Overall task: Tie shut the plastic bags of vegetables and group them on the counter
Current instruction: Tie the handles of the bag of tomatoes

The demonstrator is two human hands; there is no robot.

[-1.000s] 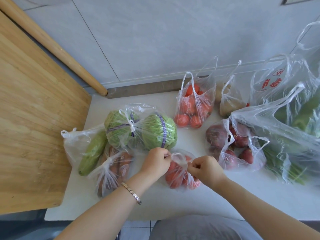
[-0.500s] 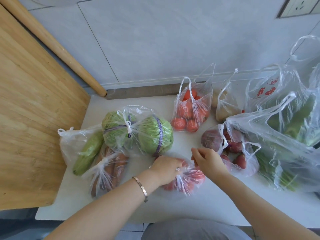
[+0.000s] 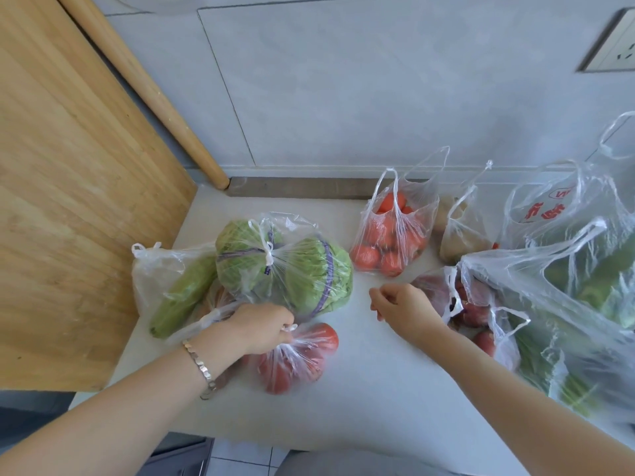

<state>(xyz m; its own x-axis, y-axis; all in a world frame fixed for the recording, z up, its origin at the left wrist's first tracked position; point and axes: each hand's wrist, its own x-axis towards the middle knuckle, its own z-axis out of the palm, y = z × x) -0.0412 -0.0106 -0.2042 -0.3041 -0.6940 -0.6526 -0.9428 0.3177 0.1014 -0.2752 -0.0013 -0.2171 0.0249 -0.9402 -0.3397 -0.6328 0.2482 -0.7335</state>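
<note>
Bags with knotted necks, the cucumber bag (image 3: 171,286) and cabbage bag (image 3: 285,269), lie left of centre. Just below them the left hand (image 3: 261,328) pinches the tied neck of the small tomato bag (image 3: 295,355); if dragged by that thin film, it could tear. Right of centre the right hand (image 3: 402,309) hovers empty, fingers loosely curled, beside the untied bag of dark red produce (image 3: 476,309), which might spill if tugged.

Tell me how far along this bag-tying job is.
Done: the clear bag of green cabbages and the clear bag holding a long green squash are knotted, lying together by the wooden board. In hand: your left hand grips the neck of the small clear bag of red tomatoes. Left: the handled tomato bag, the dark-red produce bag and the big greens bag gape untied.
</note>
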